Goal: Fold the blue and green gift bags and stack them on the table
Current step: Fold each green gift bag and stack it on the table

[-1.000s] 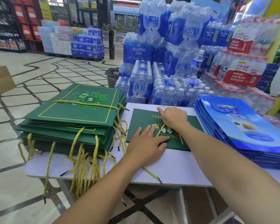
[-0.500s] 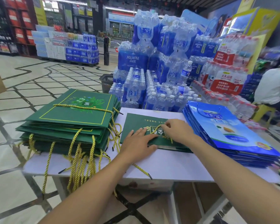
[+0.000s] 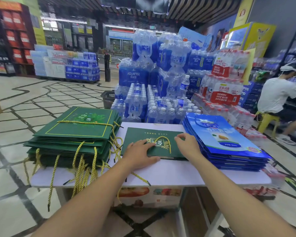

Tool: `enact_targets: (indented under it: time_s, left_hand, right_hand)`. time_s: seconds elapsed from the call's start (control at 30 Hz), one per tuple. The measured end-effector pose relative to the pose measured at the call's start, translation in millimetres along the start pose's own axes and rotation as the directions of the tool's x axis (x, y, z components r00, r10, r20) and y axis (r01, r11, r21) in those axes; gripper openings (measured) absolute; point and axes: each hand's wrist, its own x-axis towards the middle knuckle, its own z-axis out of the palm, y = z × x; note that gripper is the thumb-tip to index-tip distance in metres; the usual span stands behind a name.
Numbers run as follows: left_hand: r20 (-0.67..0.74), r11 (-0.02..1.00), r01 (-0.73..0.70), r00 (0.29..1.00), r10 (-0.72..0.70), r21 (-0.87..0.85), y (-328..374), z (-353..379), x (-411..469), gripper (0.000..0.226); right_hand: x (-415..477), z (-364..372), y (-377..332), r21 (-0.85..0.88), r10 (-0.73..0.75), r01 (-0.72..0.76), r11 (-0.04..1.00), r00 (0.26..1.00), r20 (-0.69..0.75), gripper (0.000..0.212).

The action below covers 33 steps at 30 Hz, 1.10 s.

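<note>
Green paper lies under both hands: one folded green bag [image 3: 143, 134], flat in the middle of the white table [image 3: 169, 173]. The left hand [image 3: 140, 154] presses on it palm down, fingers straight and a little spread. The right hand [image 3: 188, 146] is arched, its bent fingertips touching the bag near the gold cord [image 3: 169, 144]; whether it pinches something I cannot tell. Both arms reach forward. Two stacks lie beside: green bags [image 3: 75, 134] left, blue bags [image 3: 225, 142] right, too many to count. Behind stand packs of water bottles [image 3: 152, 74].
</note>
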Motion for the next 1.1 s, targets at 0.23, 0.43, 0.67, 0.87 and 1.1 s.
enact_targets:
  time_s: [0.23, 0.43, 0.67, 0.87, 1.1]
  left_hand:
    - [-0.089, 0.997, 0.066, 0.994, -0.062, 0.042, 14, -9, -10, 0.071]
    - [-0.323, 0.952, -0.002, 0.941, -0.102, -0.306, 18, -38, 4, 0.050]
    - [-0.367, 0.723, -0.140, 0.916, -0.166, -0.677, 49, -59, 7, 0.034]
    - [-0.229, 0.306, -0.121, 0.910, -0.347, -0.944, 75, -62, 11, 0.034]
    - [0.159, -0.243, 0.086, 0.940, -0.301, -0.966, 79, -39, 11, 0.038]
  right_hand:
    - [-5, -37, -59, 0.142, -0.149, 0.152, 0.978, 0.988, -0.033, 0.020]
    - [-12, -53, -85, 0.149, -0.346, 0.387, 0.910, 0.906, -0.244, 0.031]
    - [-29, -44, -97, 0.039, -0.487, 0.597, 0.802, 0.689, -0.537, 0.071]
    - [-29, -31, -82, 0.157, -0.454, 0.457, 0.876, 0.889, -0.052, 0.049]
    - [-39, -31, -55, -0.062, -0.464, 0.499, 0.864, 0.839, 0.284, 0.046]
